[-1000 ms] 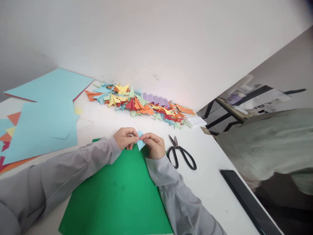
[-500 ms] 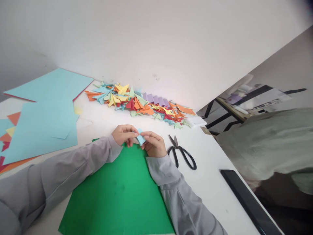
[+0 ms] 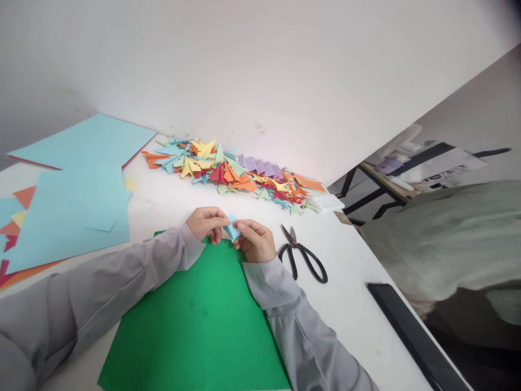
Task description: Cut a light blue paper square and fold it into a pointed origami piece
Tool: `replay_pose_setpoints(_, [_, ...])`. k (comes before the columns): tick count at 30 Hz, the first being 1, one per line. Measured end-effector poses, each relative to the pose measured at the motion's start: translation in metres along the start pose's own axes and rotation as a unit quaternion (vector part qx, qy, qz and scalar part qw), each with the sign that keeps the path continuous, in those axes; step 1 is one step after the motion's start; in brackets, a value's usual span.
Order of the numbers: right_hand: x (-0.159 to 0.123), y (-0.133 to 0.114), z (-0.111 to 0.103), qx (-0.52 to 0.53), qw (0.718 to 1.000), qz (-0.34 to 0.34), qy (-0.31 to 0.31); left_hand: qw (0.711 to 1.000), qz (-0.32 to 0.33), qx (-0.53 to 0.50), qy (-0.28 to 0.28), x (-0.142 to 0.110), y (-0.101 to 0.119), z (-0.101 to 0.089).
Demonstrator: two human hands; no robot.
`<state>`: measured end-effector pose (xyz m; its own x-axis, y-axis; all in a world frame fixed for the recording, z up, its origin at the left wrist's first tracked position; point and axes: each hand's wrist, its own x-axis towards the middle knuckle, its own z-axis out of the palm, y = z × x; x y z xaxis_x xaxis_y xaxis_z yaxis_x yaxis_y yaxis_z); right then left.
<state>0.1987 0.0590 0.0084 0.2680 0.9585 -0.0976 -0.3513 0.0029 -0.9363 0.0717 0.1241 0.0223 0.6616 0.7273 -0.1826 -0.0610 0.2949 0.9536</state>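
Between my two hands is a small folded piece of light blue paper (image 3: pixel 233 230), held up above the far end of a green board (image 3: pixel 195 326). My left hand (image 3: pixel 207 224) pinches its left edge between thumb and index finger. Thumb and fingers of my right hand (image 3: pixel 257 240) grip the right side, and the fingertips hide part of the folds. To the right of that hand lies a pair of black-handled scissors (image 3: pixel 300 252), blades slightly apart and pointing away from me.
Along the wall runs a heap of small colourful folded paper planes (image 3: pixel 228 172). Light blue sheets (image 3: pixel 77 212) and coloured scraps (image 3: pixel 17 218) cover the left side. A long black object (image 3: pixel 401 328) lies by the right table edge. A person in pale clothing (image 3: pixel 439 239) is at the right.
The blue paper has gone from a flatter, pointed diamond to a smaller, more folded shape. Both hands rose slightly, then stayed nearly in place. The scissors and the paper heap have not moved.
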Motion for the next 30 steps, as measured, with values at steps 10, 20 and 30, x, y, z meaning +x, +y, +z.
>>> replay_pose_setpoints(10, [-0.001,0.001,0.0,0.0,1.0,-0.016,0.013,0.997,0.051,0.055,0.012,-0.005,0.0,0.004])
replay_pose_setpoints(20, [0.006,0.004,-0.005,0.026,1.0,-0.01,0.003,0.996,0.079,0.036,-0.018,-0.007,-0.002,0.004])
replay_pose_setpoints(30, [-0.002,0.004,-0.001,-0.055,0.995,-0.078,-0.003,0.996,0.072,0.035,0.025,-0.007,0.001,0.006])
